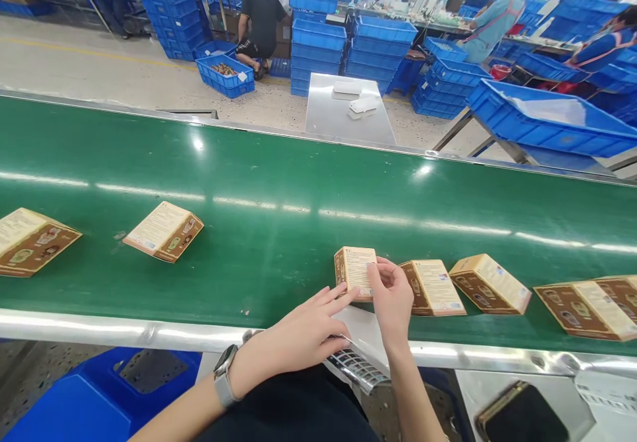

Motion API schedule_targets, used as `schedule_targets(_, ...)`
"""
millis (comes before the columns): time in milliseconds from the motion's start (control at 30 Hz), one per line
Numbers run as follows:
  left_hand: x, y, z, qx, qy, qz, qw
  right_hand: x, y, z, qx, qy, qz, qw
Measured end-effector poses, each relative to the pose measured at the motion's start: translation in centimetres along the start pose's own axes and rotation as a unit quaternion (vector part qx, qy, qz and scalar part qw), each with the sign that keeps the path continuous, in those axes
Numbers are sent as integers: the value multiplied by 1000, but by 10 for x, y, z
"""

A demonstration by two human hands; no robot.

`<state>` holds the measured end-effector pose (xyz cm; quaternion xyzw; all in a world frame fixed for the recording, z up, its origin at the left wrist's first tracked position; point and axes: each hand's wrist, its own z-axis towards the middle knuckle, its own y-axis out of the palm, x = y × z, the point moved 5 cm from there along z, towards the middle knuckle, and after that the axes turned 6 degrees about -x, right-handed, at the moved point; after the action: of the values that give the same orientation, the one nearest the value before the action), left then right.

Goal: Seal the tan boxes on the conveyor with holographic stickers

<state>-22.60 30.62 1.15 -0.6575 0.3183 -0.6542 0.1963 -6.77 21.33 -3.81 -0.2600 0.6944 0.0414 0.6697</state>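
Note:
A small brown and cream printed carton [359, 269] stands at the near side of the green conveyor belt. My right hand [392, 299] is closed at its right edge, thumb on the cream text face and fingers bent behind. My left hand [311, 326], with a watch on the wrist, reaches in from the left, two fingertips touching the carton's lower front. Its thumb and another finger lie at the edge of a glossy sheet of stickers [365, 336], which hangs over the belt's metal edge. Part of this grip is hidden.
More cartons lie on the belt [269, 163]: one left of my hands [164, 229], one at the far left [37, 243], several at right [432, 286]. A phone [522, 412] rests at lower right, a blue stool [89, 395] lower left. Blue crates and people are beyond.

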Motion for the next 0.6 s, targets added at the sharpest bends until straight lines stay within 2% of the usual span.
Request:
schedule_targets(100, -3, 0, 3, -9, 10, -5, 1000, 3, -4, 8, 31, 9, -26, 999)
schedule_targets(200, -4, -3, -2, -4, 12, -22, 1000, 6, -6, 19, 27, 19, -59, 998)
schedule_targets(267, -5, -8, -11, 3, -24, -45, 999, 7, -5, 25, 7, 16, -81, 997)
schedule_targets(367, -5, -19, -30, 21, -111, -101, 988, 8, -9, 35, -22, 3, -120, 992)
schedule_targets(433, -2, -26, -42, 58, -162, -158, 972, 7, -20, 43, -37, -5, -148, 988)
schedule_targets(500, 0, -28, -52, 113, -208, -230, 944, -2, -36, 50, -39, -24, -174, 984)
schedule_targets(600, 2, -23, -65, 199, -262, -300, 895, -41, -51, 38, -19, -143, -214, 966)
